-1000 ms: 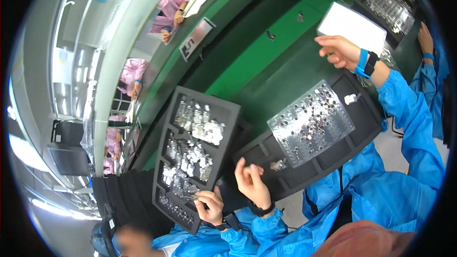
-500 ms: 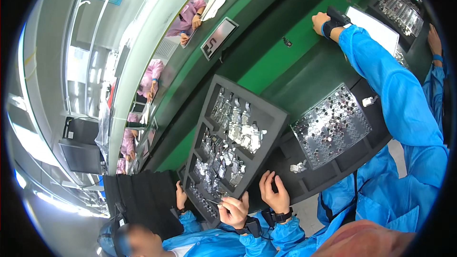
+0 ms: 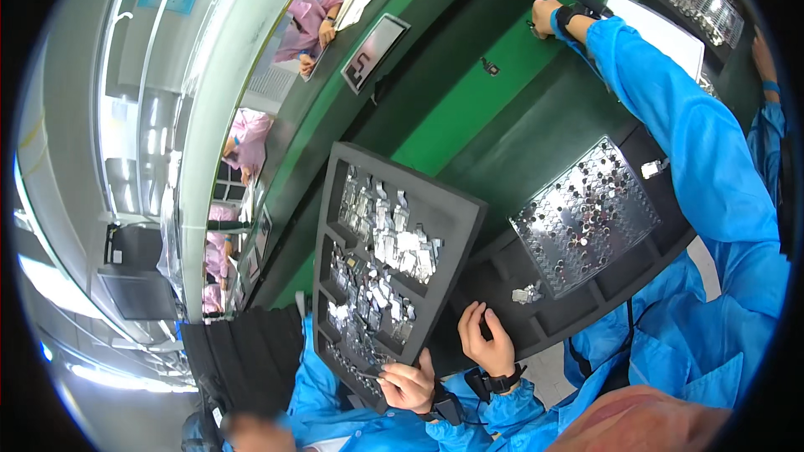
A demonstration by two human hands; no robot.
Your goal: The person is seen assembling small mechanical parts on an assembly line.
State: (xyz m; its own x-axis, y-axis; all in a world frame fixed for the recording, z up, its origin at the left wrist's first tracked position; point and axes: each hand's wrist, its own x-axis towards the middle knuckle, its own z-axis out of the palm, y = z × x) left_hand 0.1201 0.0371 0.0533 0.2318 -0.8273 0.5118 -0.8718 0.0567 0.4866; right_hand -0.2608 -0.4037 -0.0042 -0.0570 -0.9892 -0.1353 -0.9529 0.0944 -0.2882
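At one o'clock in the view, curled fingers are hiding whether the right hand's (image 3: 546,18) grip is closed on the small metal piece (image 3: 534,31) beside it, while the left hand (image 3: 487,341) is lying open at five o'clock. The dark green bench (image 3: 519,151) is meeting a black tray (image 3: 554,318) bearing a clear plate (image 3: 540,243) at three o'clock. Left of it, a foam tray (image 3: 452,218) is crowding the left hand's ten o'clock side.
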